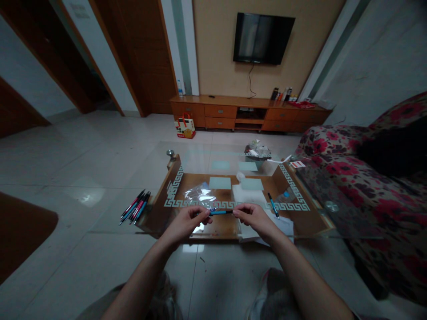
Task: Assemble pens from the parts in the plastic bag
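Between my two hands a blue pen (218, 213) with a dark end lies level above the front of the glass table (110, 224). The fingers of my left hand (191, 222) pinch its left end. At the dark right end, my right hand (251, 218) closes thumb and fingertips on it. Another blue and black pen (273, 206) rests to the right of my right hand, near white papers (283, 226). A pile of blue, red and black pens (135, 208) lies at the table's left side. Crumpled clear plastic (200, 194) is just beyond my left hand.
A dark bowl with plastic wrapping (258, 151) stands at the table's far side. The flowered sofa (383, 213) borders the right. Farther off are a paper bag (185, 127), a wooden TV cabinet (219, 111) and a wall television (263, 39).
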`<state>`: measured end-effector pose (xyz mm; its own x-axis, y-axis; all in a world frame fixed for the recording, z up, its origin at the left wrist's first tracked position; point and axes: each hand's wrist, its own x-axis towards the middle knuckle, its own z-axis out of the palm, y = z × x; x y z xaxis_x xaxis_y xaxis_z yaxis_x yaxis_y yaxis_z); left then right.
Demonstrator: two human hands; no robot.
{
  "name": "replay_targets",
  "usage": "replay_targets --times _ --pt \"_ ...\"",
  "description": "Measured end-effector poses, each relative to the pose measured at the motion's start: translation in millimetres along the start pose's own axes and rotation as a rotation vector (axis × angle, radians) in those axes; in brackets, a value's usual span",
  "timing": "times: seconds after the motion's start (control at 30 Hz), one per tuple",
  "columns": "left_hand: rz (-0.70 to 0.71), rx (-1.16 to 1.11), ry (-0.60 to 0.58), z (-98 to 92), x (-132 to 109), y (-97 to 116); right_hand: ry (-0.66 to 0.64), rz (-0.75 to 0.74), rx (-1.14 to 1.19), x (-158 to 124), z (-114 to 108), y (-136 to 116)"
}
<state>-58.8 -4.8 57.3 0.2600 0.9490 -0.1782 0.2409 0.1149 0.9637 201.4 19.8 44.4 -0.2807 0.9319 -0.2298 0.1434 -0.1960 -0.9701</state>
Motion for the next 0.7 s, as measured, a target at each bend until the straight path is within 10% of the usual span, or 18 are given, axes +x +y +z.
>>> replay_targets --times 0.7 --pt "-0.024 -0.048 -0.095 2.0 -2.5 2.7 0.137 0.013 0.317 7.5 -2.0 9.1"
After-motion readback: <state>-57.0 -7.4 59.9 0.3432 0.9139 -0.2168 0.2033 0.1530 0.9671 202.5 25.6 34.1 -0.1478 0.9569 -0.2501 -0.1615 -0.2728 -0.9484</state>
